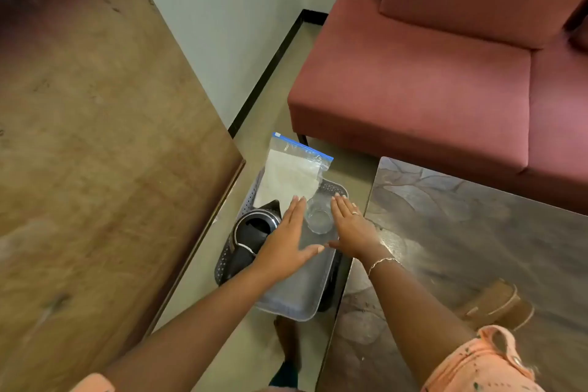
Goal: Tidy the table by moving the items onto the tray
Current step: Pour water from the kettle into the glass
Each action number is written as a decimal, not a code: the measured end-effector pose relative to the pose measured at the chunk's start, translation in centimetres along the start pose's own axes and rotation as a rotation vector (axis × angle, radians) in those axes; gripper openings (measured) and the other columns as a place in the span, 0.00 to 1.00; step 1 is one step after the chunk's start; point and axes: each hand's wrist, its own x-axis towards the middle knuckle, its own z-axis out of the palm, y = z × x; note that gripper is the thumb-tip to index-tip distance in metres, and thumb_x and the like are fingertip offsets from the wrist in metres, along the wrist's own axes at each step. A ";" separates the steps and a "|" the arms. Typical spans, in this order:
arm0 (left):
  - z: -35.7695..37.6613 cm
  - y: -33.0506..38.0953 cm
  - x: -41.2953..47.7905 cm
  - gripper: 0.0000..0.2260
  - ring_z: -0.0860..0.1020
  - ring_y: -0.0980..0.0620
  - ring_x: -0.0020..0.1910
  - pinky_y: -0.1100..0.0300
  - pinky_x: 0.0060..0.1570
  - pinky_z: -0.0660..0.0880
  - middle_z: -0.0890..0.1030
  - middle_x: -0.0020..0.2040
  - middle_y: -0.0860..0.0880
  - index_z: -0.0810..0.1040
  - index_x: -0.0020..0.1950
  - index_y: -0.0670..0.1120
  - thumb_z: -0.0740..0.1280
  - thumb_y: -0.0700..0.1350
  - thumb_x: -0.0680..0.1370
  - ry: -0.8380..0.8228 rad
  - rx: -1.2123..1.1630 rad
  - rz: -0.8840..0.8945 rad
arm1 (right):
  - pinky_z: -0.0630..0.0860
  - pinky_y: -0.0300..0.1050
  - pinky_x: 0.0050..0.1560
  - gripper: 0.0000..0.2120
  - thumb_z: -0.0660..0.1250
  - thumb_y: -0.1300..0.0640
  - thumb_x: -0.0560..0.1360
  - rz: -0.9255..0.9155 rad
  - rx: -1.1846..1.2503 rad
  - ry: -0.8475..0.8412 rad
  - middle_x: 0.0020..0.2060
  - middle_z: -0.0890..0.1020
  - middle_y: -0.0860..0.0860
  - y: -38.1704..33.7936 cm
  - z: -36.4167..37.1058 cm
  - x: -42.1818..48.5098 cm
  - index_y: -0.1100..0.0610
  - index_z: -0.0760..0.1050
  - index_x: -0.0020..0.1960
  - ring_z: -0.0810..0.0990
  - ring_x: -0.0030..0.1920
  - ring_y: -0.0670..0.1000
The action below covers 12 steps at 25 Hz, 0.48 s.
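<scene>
One tray (296,291), one kettle (251,232), one zip bag (289,175), one glass (318,218), one left hand (286,243) and one right hand (351,227) are counted.

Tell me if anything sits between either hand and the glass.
Nothing visible does. The glass stands on the tray in the gap between the left hand and right hand; the kettle is outside the left hand, the bag beyond the glass.

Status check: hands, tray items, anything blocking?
Both open: left hand and right hand flank the clear glass. Glass, black kettle and zip bag on the tray, bag overhanging the far rim. Nothing in the way.
</scene>
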 end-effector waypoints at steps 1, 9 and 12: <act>-0.2 -0.3 0.6 0.40 0.50 0.55 0.76 0.63 0.67 0.55 0.43 0.77 0.52 0.43 0.76 0.49 0.67 0.52 0.75 0.008 -0.027 0.001 | 0.45 0.49 0.75 0.49 0.70 0.46 0.70 -0.001 -0.029 -0.004 0.75 0.45 0.58 -0.2 0.4 1.0 0.62 0.40 0.74 0.44 0.75 0.56; -0.9 -1.4 3.7 0.39 0.49 0.55 0.76 0.66 0.64 0.51 0.46 0.78 0.53 0.44 0.76 0.51 0.67 0.51 0.75 -0.034 -0.194 -0.071 | 0.46 0.52 0.75 0.45 0.68 0.56 0.72 0.061 -0.035 0.023 0.75 0.45 0.61 -0.4 3.4 6.2 0.64 0.39 0.74 0.45 0.75 0.59; -1.2 -1.7 4.2 0.38 0.49 0.55 0.76 0.66 0.65 0.51 0.48 0.78 0.52 0.44 0.76 0.51 0.66 0.51 0.75 -0.046 -0.224 -0.076 | 0.52 0.53 0.74 0.43 0.67 0.58 0.72 0.104 0.027 0.026 0.75 0.49 0.60 -0.6 4.4 7.0 0.63 0.40 0.74 0.47 0.75 0.60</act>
